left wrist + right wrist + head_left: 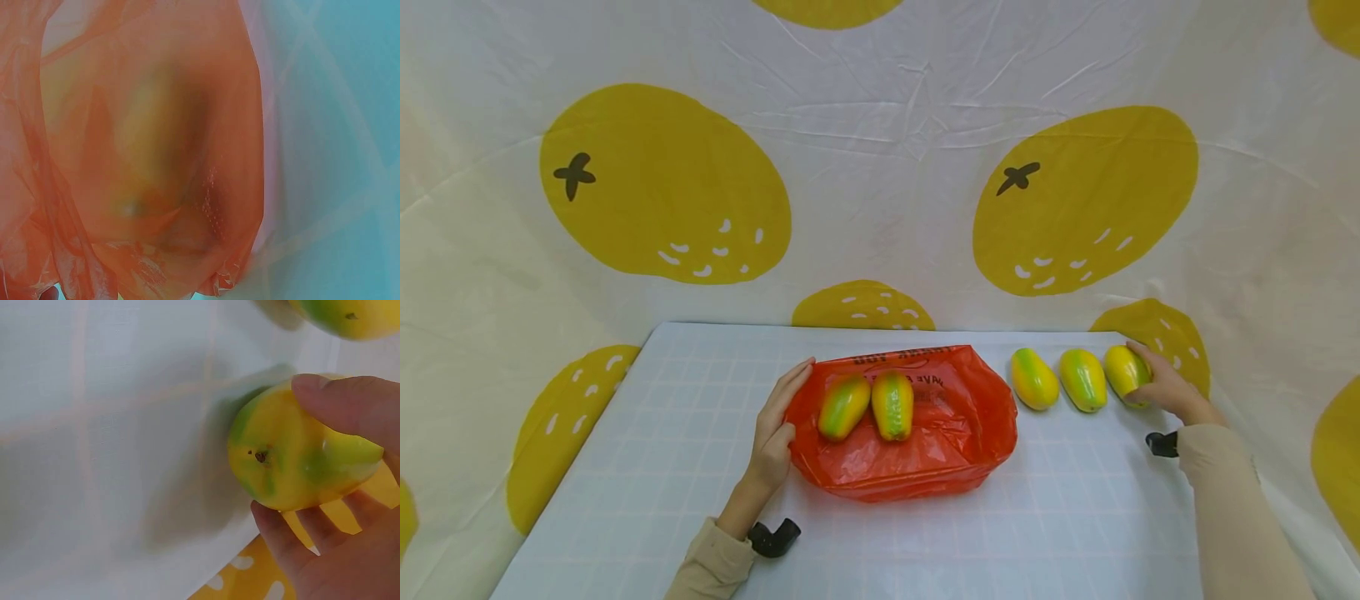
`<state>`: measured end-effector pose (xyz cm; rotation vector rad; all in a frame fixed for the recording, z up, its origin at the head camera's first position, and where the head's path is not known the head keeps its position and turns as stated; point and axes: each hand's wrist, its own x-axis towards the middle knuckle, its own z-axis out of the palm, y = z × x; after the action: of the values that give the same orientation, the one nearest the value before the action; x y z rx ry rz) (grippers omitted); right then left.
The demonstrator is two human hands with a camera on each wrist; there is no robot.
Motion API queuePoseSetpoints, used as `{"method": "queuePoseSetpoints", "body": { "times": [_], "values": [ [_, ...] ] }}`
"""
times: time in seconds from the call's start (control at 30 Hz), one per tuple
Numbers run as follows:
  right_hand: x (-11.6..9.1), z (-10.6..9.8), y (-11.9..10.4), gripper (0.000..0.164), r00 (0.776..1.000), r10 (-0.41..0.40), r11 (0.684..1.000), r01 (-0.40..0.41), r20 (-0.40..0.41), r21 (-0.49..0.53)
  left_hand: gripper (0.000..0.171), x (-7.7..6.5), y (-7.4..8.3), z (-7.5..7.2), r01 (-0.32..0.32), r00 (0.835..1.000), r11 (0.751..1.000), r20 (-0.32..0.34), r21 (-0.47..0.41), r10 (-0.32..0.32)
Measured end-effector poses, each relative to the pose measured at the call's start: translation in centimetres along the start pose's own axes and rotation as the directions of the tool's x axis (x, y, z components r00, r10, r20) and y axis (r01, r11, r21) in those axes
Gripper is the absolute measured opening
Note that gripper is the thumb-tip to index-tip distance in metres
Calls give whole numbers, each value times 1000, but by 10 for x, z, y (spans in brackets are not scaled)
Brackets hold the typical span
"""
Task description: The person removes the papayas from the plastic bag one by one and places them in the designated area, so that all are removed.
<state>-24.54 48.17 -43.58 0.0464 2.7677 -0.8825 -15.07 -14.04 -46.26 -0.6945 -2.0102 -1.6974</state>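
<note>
A red plastic bag (925, 467) lies with its mouth spread, and two yellow-green papayas (844, 408) sit inside it towards the left. My left hand (772, 429) grips the bag's left edge, thumb on the near side. In the left wrist view the bag's thin film (231, 125) fills most of the picture, with a blurred papaya showing through. At the right end of a row of three papayas, my right hand (1172, 387) holds the last papaya (294, 456) between thumb and fingers. The other two, a middle papaya (1083, 381) and a left papaya (1034, 379), stand between it and the bag.
Everything rests on a table with a pale checked cover (1075, 517). Behind it hangs a white cloth (880, 200) printed with large yellow fruit. The papaya row lies near the table's back right corner. A black wrist device (775, 538) sits by the left sleeve.
</note>
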Motion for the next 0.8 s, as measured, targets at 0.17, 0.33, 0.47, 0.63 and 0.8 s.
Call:
{"method": "queuePoseSetpoints", "body": {
  "times": [0.17,0.33,0.47,0.63,0.8],
  "values": [
    [-2,0,-3,106,1000,10,1000,-10,6,4,85,-1,0,0,1,1000,1000,1,0,-1],
    [-4,0,-6,108,1000,21,1000,-21,4,9,85,-1,1,0,5,1000,1000,1,-4,-5],
    [-7,-1,-8,107,1000,13,1000,-13,6,4,85,-1,0,0,1,1000,1000,0,-6,-1],
    [-9,-3,-12,104,1000,2,1000,-2,-1,-7,84,-1,0,0,-6,1000,1000,-2,-14,6],
    [-12,-6,-19,102,1000,15,999,-16,-16,-32,84,0,1,-1,-7,1000,1000,-3,-17,7]
  ]
}}
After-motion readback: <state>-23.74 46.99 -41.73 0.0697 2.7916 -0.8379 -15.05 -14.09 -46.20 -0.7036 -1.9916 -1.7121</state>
